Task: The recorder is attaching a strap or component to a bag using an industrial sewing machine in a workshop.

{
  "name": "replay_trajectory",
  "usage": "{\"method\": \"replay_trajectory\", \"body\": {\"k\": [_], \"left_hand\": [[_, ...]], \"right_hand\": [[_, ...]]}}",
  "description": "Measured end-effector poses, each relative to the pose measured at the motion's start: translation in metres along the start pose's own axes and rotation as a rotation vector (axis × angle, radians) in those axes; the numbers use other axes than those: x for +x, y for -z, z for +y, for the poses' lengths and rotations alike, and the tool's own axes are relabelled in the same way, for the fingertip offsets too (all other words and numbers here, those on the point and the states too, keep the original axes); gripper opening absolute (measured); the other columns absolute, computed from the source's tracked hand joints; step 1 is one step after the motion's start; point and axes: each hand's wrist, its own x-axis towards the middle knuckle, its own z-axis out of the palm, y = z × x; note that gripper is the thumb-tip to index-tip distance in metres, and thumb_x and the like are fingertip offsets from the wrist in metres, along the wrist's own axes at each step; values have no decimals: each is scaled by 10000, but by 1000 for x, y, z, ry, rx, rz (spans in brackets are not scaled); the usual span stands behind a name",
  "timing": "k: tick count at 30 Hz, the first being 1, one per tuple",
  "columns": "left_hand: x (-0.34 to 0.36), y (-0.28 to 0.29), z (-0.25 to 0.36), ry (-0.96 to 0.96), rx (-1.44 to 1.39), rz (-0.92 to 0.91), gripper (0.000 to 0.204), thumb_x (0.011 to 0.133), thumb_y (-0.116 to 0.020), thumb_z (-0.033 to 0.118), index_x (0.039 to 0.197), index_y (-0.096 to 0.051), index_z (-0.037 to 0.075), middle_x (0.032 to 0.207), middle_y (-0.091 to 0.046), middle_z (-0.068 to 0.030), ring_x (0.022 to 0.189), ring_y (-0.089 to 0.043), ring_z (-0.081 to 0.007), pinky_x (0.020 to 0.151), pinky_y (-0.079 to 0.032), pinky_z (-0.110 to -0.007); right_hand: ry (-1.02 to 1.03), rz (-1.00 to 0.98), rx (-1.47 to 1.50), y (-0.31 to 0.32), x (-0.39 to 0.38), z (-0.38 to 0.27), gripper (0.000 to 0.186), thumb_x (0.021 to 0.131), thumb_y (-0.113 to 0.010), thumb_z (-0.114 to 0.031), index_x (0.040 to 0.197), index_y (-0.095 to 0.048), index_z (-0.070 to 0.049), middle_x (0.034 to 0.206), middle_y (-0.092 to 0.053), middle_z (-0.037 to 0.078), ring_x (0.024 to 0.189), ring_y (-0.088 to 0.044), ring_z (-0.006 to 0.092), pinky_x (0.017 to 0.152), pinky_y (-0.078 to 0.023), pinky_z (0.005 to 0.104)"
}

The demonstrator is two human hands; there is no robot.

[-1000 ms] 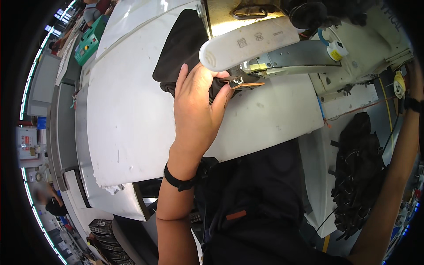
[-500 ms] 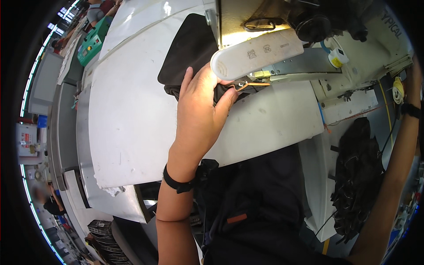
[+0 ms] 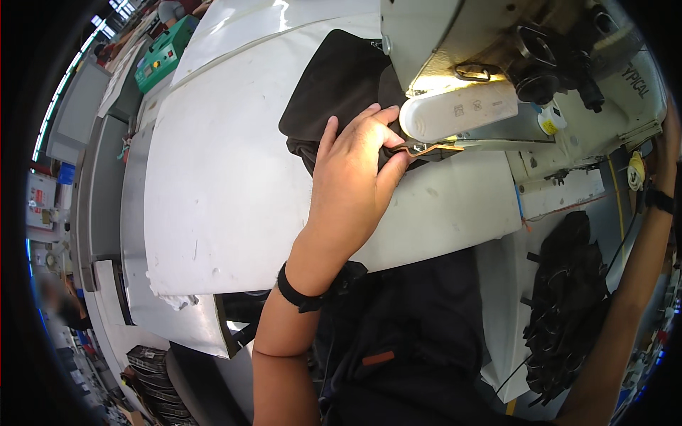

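Note:
My left hand presses on a dark fabric piece, fingers bent over it and thumb and forefinger closed at its folded edge, where a thin tan strip and a small metal fitting show. That edge sits at the sewing machine, under a pale oblong plate; the stitching point itself is hidden. At the far right rim my right hand reaches up beside the machine body, small and distorted, its fingers unclear.
A white worktop surrounds the fabric. A green control box stands upper left. A heap of dark fabric pieces hangs at right, near a yellow spool. People work along the left, one low down.
The view has shifted, with machine, fabric and left hand appearing farther right and slightly lower. More of my left fingertips now shows beside the pale plate, still on the fabric.

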Motion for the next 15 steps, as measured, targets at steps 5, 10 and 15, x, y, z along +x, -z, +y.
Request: {"method": "replay_trajectory", "body": {"k": [5,10,15], "left_hand": [[-1,-2,-5,-37,28,0,256,886,-738,71,1088,-579,66,1220,-698,-50,1311,-587,-271,1178,-319,-575],[-1,-4,-7,-55,31,7,343,875,-745,63,1182,-593,53,1099,-701,-14,1301,-596,-254,1174,-329,-574],[-1,-3,-7,-79,45,16,421,868,-752,67,1255,-587,50,1033,-699,-4,1293,-601,-251,1171,-334,-574]], "right_hand": [[-30,-126,37,1,10,4,556,996,-659,-456,1376,-625,-52,1243,-682,108,1066,-680,196,925,-532,335],[66,24,-56,-3,-32,-3,559,1007,-635,-468,1367,-626,-41,1220,-684,106,1087,-670,184,905,-536,321],[59,-49,-41,-6,-39,-2,545,1008,-637,-463,1337,-635,-29,1224,-678,116,1102,-664,185,910,-530,329]]}}
